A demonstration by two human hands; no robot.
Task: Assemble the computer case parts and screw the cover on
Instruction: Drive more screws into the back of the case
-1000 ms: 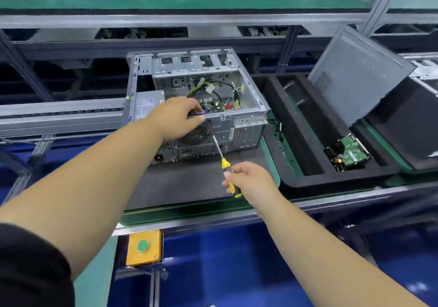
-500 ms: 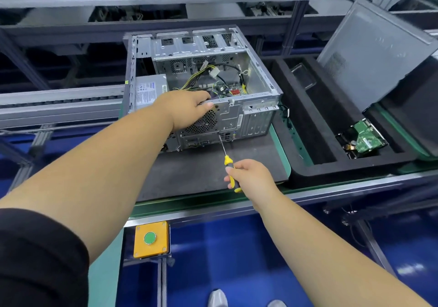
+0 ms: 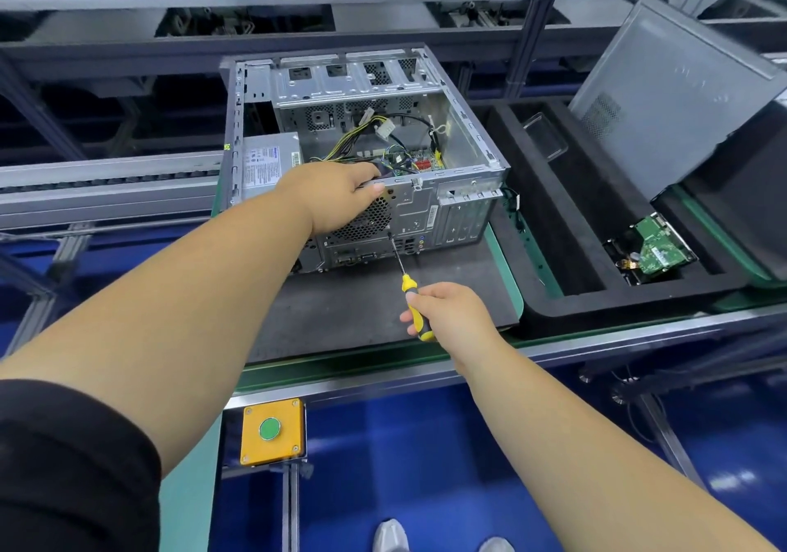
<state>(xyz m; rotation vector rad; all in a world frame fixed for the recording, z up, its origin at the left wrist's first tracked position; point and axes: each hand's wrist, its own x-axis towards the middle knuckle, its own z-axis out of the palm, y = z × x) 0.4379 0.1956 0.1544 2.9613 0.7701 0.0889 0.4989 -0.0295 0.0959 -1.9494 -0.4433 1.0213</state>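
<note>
Here the open computer case (image 3: 366, 159) lies on its side on a dark mat (image 3: 340, 309), its interior holding a power supply (image 3: 268, 164) at the left, bundled cables (image 3: 374, 134) and a circuit board at the bottom. The left hand (image 3: 336, 198) rests over the case's near upper edge above the fan grille (image 3: 366, 221), fingers curled down onto the metal. The right hand (image 3: 447, 313), in front of the case, is closed around the yellow-and-black screwdriver (image 3: 411, 291), whose tip meets the rear panel just beside the grille. Right of the case, a black foam tray (image 3: 553, 309) holds a green-boarded hard drive (image 3: 658, 249) in one compartment, and the grey side cover (image 3: 677, 96) leans tilted above it.
</note>
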